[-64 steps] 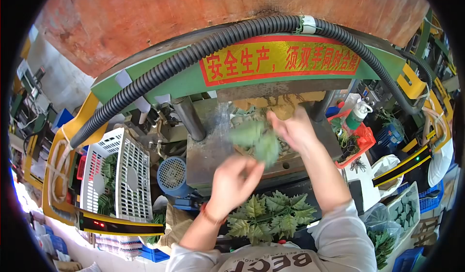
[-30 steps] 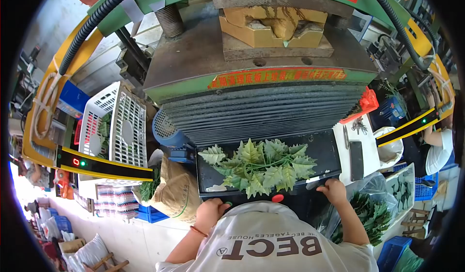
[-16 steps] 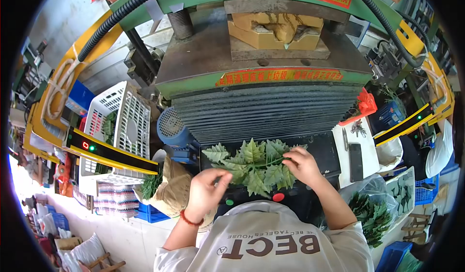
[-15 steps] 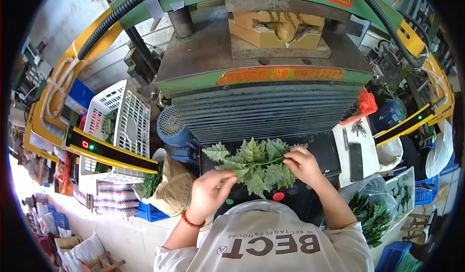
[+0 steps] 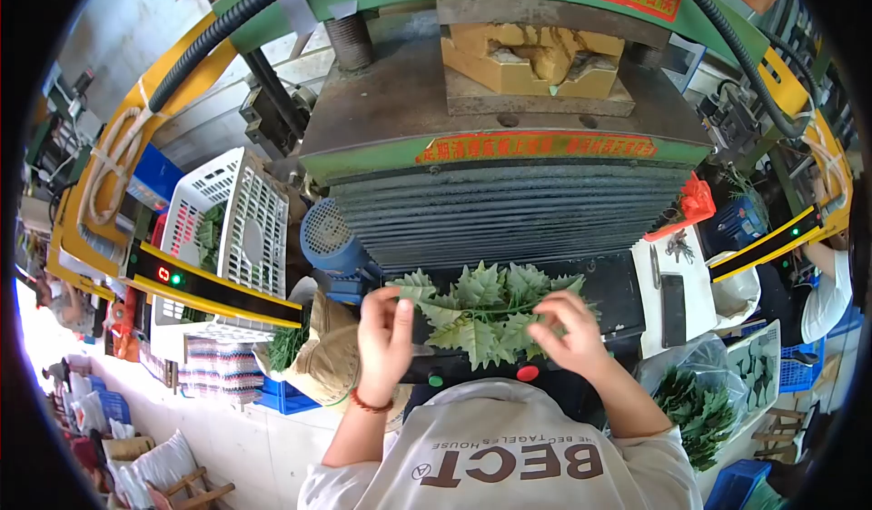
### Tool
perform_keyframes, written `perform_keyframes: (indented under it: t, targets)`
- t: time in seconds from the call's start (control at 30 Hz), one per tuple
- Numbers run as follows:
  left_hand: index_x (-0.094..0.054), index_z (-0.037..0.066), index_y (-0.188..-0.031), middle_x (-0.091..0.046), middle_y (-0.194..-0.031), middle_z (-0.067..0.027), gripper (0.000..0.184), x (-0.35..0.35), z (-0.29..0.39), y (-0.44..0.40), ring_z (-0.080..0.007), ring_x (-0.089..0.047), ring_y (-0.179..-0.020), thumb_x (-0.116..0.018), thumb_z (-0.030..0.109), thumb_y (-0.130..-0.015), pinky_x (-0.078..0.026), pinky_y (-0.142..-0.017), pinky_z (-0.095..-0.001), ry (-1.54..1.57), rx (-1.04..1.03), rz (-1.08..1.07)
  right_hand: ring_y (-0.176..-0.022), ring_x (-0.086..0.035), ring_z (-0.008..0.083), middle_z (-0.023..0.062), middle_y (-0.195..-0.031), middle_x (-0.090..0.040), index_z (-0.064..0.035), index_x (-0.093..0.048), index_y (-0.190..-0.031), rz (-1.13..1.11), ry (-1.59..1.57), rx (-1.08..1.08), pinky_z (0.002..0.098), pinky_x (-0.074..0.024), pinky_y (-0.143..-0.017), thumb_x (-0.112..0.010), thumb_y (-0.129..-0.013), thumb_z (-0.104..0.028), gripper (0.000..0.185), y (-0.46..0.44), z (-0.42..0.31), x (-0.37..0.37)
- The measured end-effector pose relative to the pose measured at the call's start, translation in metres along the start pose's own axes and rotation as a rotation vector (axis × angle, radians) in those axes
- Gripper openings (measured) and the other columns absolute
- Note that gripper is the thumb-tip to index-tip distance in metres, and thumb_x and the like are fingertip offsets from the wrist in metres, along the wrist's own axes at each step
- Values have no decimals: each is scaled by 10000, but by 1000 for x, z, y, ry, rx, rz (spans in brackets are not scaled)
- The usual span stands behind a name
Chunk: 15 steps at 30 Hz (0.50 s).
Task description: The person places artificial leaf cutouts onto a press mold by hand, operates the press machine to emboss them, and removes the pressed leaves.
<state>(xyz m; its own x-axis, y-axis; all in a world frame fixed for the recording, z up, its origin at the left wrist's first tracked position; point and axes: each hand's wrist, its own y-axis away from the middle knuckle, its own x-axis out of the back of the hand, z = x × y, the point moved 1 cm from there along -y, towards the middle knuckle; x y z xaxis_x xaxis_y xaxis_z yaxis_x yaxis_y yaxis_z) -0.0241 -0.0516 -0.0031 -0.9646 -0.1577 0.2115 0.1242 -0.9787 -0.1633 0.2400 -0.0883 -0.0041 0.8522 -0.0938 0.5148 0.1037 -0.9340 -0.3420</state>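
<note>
A spray of green, jagged artificial leaves (image 5: 481,315) lies spread on the black bench surface in front of the press, its thin stem running sideways through the middle. My left hand (image 5: 383,339) is at the left end of the spray, thumb and fingers apart, close to the outermost leaf. At the right end, my right hand (image 5: 570,333) has its fingers bent, with a gap between thumb and forefinger. It is over the leaf edges, partly covering them. A green button (image 5: 436,380) and a red button (image 5: 528,373) show just below the leaves.
The press (image 5: 509,210) rises ahead, a brass-coloured mould (image 5: 531,60) on top. Yellow-black sensor bars (image 5: 218,287) flank both sides. A white crate (image 5: 259,228) stands left; a phone (image 5: 673,310) lies on the right side board. Bagged leaves (image 5: 695,410) are at lower right.
My left hand has moved left and its fingers have parted from the leaves. My right hand has lowered slightly, thumb and forefinger wider apart. The leaves look flatter and more spread.
</note>
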Motion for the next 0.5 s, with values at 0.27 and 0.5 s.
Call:
perform_keyframes:
  t: [0.27,0.5]
  targets:
    - [-552,5,-1128,-592,-818,-25,221,-69,48,-15,-66,-477,-625,-544,116,-937,-379,-536,-178,817,325,-299,-705,-542,99,54,-940,-575,-30,-602,-930,-261,-880,-481,219,-445,-575,-693,-818,-60,148,-24,-29,-28]
    - [-641,-4,-1004,-602,-770,-10,144,-43,26,-14,-45,-448,-602,-593,94,-911,-360,-520,-160,304,134,-587,-695,-527,89,63,-930,-581,-9,-614,-916,-336,-915,-474,187,-426,-593,-672,-811,19,124,-40,-9,-22]
